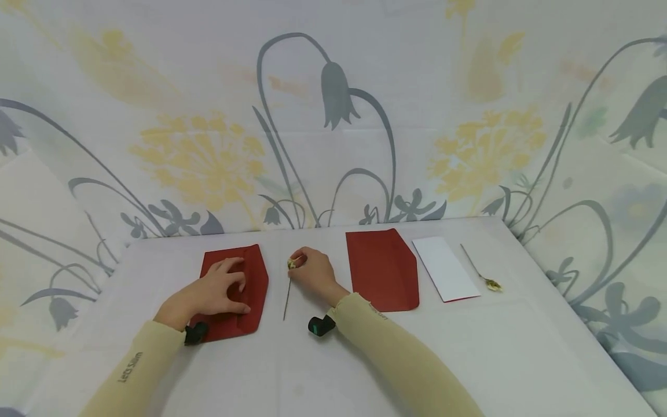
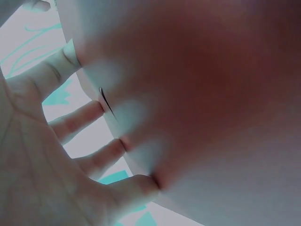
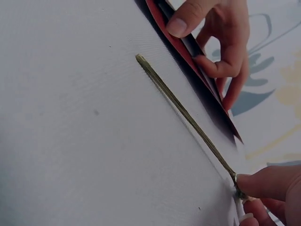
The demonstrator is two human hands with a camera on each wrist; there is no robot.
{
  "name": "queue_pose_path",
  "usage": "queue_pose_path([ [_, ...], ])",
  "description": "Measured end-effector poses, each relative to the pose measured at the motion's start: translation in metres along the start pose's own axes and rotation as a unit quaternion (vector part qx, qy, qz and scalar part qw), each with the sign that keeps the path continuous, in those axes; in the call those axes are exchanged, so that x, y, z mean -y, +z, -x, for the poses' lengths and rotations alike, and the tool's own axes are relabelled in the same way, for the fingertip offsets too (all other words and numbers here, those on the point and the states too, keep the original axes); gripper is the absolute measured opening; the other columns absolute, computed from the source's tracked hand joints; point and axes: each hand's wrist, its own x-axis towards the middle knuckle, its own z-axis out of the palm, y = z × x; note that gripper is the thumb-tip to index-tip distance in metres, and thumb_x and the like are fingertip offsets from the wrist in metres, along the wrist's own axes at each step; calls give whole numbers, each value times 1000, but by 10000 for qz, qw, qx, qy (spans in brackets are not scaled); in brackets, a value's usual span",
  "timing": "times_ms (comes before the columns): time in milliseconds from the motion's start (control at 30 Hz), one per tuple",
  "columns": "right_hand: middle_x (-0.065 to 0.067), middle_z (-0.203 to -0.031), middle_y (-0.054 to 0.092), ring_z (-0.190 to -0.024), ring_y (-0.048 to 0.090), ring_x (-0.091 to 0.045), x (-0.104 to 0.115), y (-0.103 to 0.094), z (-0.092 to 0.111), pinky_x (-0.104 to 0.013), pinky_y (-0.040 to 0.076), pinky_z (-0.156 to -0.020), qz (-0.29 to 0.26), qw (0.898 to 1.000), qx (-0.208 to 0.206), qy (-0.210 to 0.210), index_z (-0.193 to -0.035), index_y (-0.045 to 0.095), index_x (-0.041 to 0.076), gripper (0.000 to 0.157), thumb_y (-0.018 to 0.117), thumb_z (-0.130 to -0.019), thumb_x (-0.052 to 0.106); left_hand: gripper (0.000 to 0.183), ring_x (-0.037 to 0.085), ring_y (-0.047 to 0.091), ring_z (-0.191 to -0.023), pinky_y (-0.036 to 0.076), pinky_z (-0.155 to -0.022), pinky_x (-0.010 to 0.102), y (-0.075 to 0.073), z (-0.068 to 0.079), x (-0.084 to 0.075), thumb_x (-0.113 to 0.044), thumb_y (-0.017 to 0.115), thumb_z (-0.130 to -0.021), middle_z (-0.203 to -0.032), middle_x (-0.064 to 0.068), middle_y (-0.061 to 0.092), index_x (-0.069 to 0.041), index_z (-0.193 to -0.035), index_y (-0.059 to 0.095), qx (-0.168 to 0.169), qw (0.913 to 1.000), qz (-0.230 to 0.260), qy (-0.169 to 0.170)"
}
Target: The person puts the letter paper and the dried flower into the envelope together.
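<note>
A red envelope (image 1: 256, 310) lies on the table at the left, its flap side toward the right. My left hand (image 1: 211, 292) rests on it with fingers spread and a little bent; in the left wrist view the fingertips (image 2: 141, 183) touch its surface. The right wrist view shows the left thumb (image 3: 178, 27) at the envelope's edge. To the right of this envelope, my right hand (image 1: 315, 271) pinches a dried flower (image 1: 291, 263) close to its small yellowish head, partly hidden by the fingers. Its thin stem (image 3: 188, 117) points toward the near side, just above or on the white cloth.
Right of the right hand lies a second red envelope (image 1: 383, 272). Beyond it are a white card (image 1: 445, 269) with a red edge and another dried flower (image 1: 491, 284). A flower-patterned cloth (image 1: 333, 145) rises behind the white table (image 1: 365, 365).
</note>
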Motion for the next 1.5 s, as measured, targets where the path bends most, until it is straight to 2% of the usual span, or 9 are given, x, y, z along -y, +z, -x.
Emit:
queue_pose_path([
  [167,5,-83,65,-79,59,-10,2,0,-1,-28,48,-75,-357,9992,159,-71,-97,72,11,20,79,-78,6,41,56,22,-135,43,-90,67,-2,1,-1,-47,82,-77,-152,25,28,-21,-81,51,75,9999,-2,-76],
  [333,2,-84,65,-78,57,-10,3,-2,-2,-24,47,-70,-787,9961,303,-254,-100,70,7,21,76,-81,2,41,55,22,-135,44,-89,67,0,0,-1,-49,82,-76,-152,24,29,-22,-81,51,68,9999,-4,-112],
  [533,-4,-93,62,-81,63,-15,3,-5,-2,-26,53,-69,-1789,9818,627,-133,-113,62,6,30,72,-86,-2,41,55,23,-135,44,-89,67,0,-1,-1,-50,82,-76,-152,24,29,-22,-81,51,66,9999,-33,-129],
  [667,-7,-98,61,-77,64,-15,-3,-5,-5,-28,56,-69,-2175,9720,887,76,-120,59,5,35,72,-87,-1,41,54,23,-135,43,-90,67,0,-1,-2,-49,82,-76,-151,24,29,-22,-81,51,61,9999,-39,-132],
  [867,-7,-105,65,-87,63,-13,-11,-7,-6,-26,54,-78,-2479,9624,1088,240,-116,61,1,29,72,-89,3,40,55,23,-134,44,-89,66,-1,0,-5,-47,83,-76,-151,25,30,-22,-80,52,18,10000,0,-98],
  [1100,-8,-103,69,-91,67,-14,-14,-9,-4,-26,53,-80,-2588,9586,1186,86,-114,59,1,25,70,-92,3,40,55,22,-135,45,-89,66,-2,0,-4,-47,83,-76,-152,25,29,-22,-81,52,22,9999,-13,-152],
  [1300,-14,-105,63,-93,71,-22,-14,-10,-3,-27,54,-80,-3071,9443,1173,129,-108,52,4,15,61,-97,-1,42,55,23,-135,47,-85,63,-1,0,-1,-48,83,-76,-152,25,29,-22,-82,51,8,9999,-57,-111],
  [1400,-15,-106,64,-91,72,-20,-13,-9,-3,-28,56,-78,-3067,9437,1226,206,-105,57,1,7,58,-98,0,42,54,25,-135,49,-82,60,-2,0,-1,-49,83,-75,-151,25,30,-23,-82,51,9,9999,-122,-118],
  [1500,-15,-108,65,-88,71,-17,-12,-10,-4,-28,57,-77,-3004,9449,1251,349,-108,64,-4,12,58,-99,1,43,53,26,-135,50,-80,57,-3,0,-2,-50,83,-74,-151,24,31,-23,-81,51,0,9998,-183,-115],
])
